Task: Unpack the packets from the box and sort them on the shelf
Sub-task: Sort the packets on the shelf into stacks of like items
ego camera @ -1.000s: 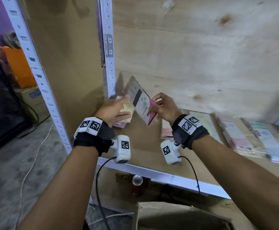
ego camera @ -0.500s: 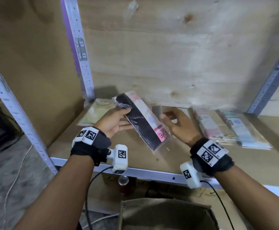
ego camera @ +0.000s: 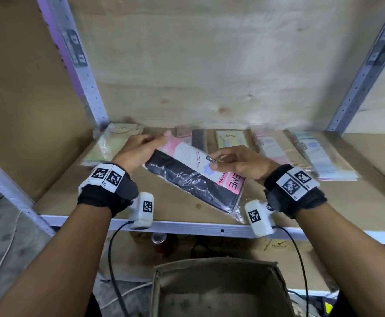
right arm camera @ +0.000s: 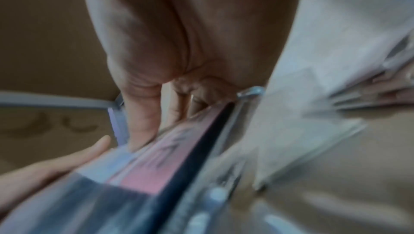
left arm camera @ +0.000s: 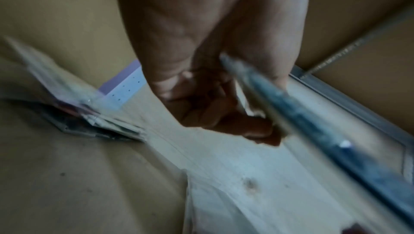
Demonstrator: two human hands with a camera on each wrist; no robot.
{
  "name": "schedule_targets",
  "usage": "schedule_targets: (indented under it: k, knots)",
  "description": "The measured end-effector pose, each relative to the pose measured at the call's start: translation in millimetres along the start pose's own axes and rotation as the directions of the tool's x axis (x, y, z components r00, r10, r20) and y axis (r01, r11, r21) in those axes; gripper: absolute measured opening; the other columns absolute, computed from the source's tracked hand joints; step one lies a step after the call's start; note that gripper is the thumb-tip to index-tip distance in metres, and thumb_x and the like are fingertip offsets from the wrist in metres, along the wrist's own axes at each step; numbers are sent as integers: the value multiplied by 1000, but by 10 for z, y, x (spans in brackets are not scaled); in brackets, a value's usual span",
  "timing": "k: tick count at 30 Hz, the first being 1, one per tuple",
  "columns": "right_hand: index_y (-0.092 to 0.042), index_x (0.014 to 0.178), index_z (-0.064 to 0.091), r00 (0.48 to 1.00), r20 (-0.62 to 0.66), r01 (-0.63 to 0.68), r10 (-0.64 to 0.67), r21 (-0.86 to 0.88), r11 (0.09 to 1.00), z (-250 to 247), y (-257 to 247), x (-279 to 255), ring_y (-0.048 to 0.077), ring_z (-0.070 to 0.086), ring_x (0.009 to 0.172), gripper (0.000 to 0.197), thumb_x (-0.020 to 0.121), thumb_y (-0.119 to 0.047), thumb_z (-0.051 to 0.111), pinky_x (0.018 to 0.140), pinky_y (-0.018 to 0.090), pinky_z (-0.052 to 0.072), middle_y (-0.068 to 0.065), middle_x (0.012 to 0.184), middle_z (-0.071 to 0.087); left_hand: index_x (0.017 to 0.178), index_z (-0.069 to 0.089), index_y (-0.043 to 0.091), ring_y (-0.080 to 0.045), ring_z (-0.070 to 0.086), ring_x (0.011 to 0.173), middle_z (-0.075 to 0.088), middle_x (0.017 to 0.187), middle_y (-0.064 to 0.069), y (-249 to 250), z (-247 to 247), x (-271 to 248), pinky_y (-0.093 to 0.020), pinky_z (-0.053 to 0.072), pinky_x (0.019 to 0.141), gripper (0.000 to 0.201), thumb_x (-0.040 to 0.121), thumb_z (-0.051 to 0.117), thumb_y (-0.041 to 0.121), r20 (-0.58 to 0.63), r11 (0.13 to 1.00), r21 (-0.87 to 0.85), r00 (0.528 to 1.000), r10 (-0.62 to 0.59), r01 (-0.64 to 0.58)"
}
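Observation:
A clear-wrapped packet (ego camera: pixel 193 179) with a black garment and a pink-and-white card hangs tilted just above the shelf board (ego camera: pixel 324 202). My left hand (ego camera: pixel 145 145) holds its far left end, fingers lying along it. My right hand (ego camera: pixel 223 161) pinches the right edge, thumb on top. The left wrist view, which is blurred, shows curled fingers beside the packet's edge (left arm camera: pixel 302 114). In the right wrist view my thumb presses on the pink card of the packet (right arm camera: pixel 156 176). The open cardboard box (ego camera: pixel 221 289) stands below the shelf; its inside looks dark.
Along the back of the shelf lie a green pile (ego camera: pixel 116 143), a pink-and-black packet (ego camera: pixel 191 136), a yellow-green packet (ego camera: pixel 231 138), a pink pile (ego camera: pixel 271 147) and a blue pile (ego camera: pixel 319 156). Metal uprights (ego camera: pixel 79 65) flank the bay. A red can (ego camera: pixel 159 244) stands underneath.
The packet came away from the left rear corner, turned from upright to nearly flat, and now sits mid-shelf. My right hand, open beside it half a second ago, pinches it again.

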State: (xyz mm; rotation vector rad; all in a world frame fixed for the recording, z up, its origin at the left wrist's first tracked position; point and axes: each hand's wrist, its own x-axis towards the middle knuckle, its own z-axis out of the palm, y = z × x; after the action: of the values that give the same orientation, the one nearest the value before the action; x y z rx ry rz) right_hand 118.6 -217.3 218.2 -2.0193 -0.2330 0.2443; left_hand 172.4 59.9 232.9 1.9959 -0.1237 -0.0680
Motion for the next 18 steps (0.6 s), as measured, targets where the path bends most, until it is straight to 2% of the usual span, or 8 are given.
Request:
schedule_targets:
  k: [2,5,8,9,11,14,17,18]
  knots:
    - [-25,121,64,998,-59,-3,-1,-64,998,-25,9,-7,6,72,83,37,86,-32,74,71,24,53,-10,91,76,113,72,32,2,58,93,62,94,33,-57,50,64,-19,40,81,44,83,64,64,-5,996,66,998,67,-67]
    - [-23,124,59,929,-361,3,-84,-219,976,-84,32,9,13,64,99,42,87,-37,73,85,28,50,-2,107,67,101,72,26,-13,55,97,60,105,12,-125,88,167,-28,43,88,24,96,57,43,-231,991,91,967,112,-93]
    - [-26,102,65,637,-656,234,-405,-337,912,-84,-54,-15,4,63,84,12,90,-25,66,75,16,48,-9,89,67,74,57,19,-30,59,89,62,95,-15,-169,126,183,-42,48,89,29,98,52,34,-519,999,12,854,36,-35]
    - [-29,94,64,586,-664,297,-464,-356,886,-62,-98,-19,4,62,74,5,90,-26,62,67,14,46,-12,78,66,72,53,14,-33,58,85,61,91,-22,-166,158,172,-40,48,84,32,98,52,32,-587,998,-56,810,-1,-40]
    - [-31,86,62,661,-586,326,-468,-338,883,25,-135,-8,7,63,61,7,91,-31,57,59,19,48,-10,64,65,64,44,14,-28,49,72,52,77,-25,-111,241,111,-34,43,74,38,97,55,29,-609,967,-244,787,-97,-70]
    - [-22,83,66,845,-450,216,-290,-209,954,191,-96,-5,14,65,55,17,94,-32,58,60,37,56,-3,64,70,71,55,17,-26,63,79,65,83,-13,15,387,54,-36,51,78,29,97,60,28,-426,853,-521,877,-221,-39]
    - [-12,93,67,896,-441,108,-58,88,990,239,-45,6,16,70,71,30,95,-42,61,68,39,56,5,81,76,98,64,9,-29,70,85,70,103,-16,165,537,-59,-34,60,67,6,95,65,14,-238,735,-678,952,-193,-20]
    - [-11,96,67,900,-437,101,-8,188,977,228,-46,12,17,71,76,33,95,-43,61,70,37,56,6,86,76,107,63,5,-25,70,83,70,104,-16,211,580,-117,-29,59,60,14,94,65,9,-180,703,-711,970,-163,-14]
